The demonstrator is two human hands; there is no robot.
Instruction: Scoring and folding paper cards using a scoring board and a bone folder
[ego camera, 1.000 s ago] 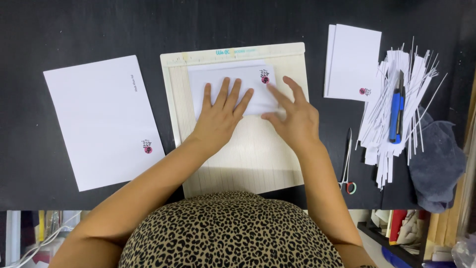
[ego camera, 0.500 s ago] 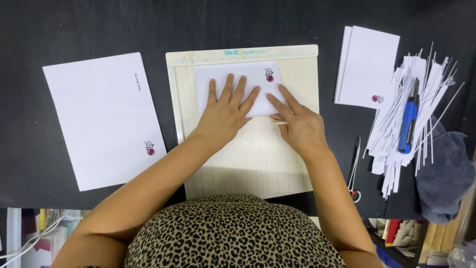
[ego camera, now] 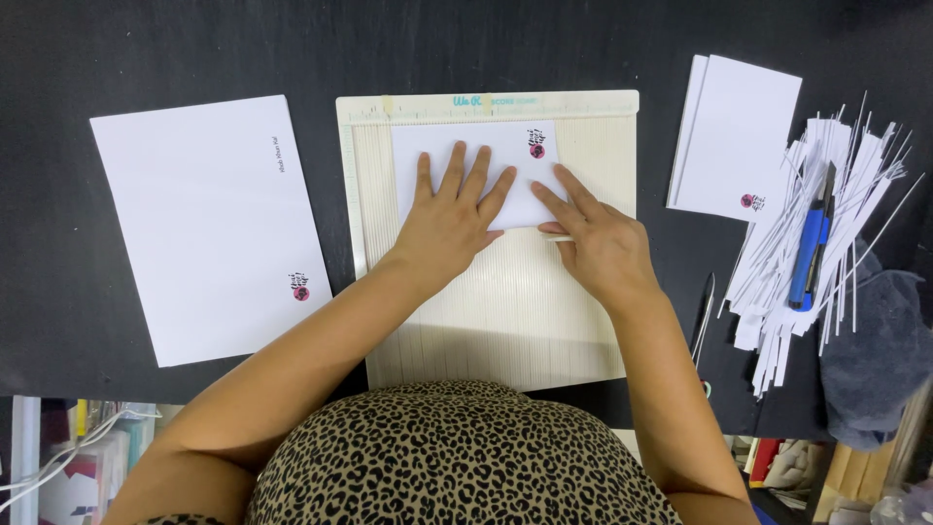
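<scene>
Left hand (ego camera: 455, 216) lies flat, fingers spread, pressing a small white card (ego camera: 473, 165) against the upper part of a cream scoring board (ego camera: 505, 311) on the black tabletop (ego camera: 194, 49). Right hand (ego camera: 598, 243), fingers loosely extended over the card's lower right edge, pinches a thin white tool (ego camera: 557, 237), mostly hidden beneath it; its kind cannot be made out. The card's lower edge is covered by both hands

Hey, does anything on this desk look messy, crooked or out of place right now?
Mostly tidy. The one untidy spot is the heap of thin white paper strips at the right, splayed at all angles with a blue utility knife lying on top. The large white sheet at the left lies slightly askew. The folded paper under both hands sits square on the scoring board.
</scene>
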